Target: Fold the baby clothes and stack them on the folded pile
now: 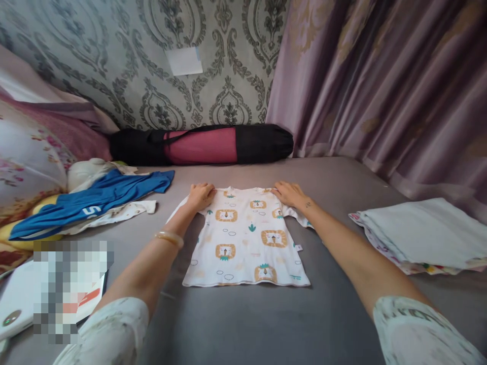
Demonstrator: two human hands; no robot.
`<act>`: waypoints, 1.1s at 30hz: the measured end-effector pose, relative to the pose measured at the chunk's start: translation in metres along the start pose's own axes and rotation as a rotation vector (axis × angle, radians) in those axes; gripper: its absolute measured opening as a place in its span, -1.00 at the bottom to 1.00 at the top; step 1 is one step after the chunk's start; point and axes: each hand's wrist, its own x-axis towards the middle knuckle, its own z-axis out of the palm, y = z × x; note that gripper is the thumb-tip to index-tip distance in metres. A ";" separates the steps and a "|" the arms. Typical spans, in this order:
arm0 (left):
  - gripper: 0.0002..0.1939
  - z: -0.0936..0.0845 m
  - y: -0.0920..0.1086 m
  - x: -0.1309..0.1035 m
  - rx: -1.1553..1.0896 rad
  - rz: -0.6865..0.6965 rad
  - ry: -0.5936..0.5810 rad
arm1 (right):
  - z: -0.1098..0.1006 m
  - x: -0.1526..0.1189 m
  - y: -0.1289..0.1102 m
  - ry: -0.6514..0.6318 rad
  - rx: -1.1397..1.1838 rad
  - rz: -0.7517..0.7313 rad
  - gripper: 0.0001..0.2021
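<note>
A small white shirt [243, 238] lies spread flat, printed with orange lion faces, green plants and grey outlines. Its neckline points away from me and its hem towards me. At the left shoulder, my left hand [201, 195] is closed on the cloth, with a pale bangle [169, 238] on that forearm. My right hand [289, 193] grips the opposite shoulder, fingers bent over the edge. Both sleeves stretch outward, partly hidden beneath my hands and forearms. A little white tag [299, 248] sticks out from the right side seam.
The shirt rests on a grey sheet [243, 324]. Left are a blue garment [102, 195], pale clothes and a partly blurred white device [19, 294]. Folded cloths [418, 233] are stacked at right. A black-and-pink rolled bag [201, 145] lies along the wall, beside purple curtains [361, 76].
</note>
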 end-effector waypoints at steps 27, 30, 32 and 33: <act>-0.55 0.035 0.070 0.015 -0.219 -0.048 0.106 | 0.030 0.029 -0.067 0.236 0.234 0.182 -0.73; -0.55 0.035 0.067 0.016 -0.216 -0.063 0.083 | 0.031 0.030 -0.068 0.217 0.232 0.171 -0.69; -0.54 0.036 0.066 0.018 -0.214 -0.070 0.063 | 0.024 0.030 -0.060 0.174 0.304 0.113 -0.68; -0.53 0.035 0.065 0.019 -0.213 -0.073 0.052 | 0.019 0.029 -0.053 0.166 0.356 0.093 -0.67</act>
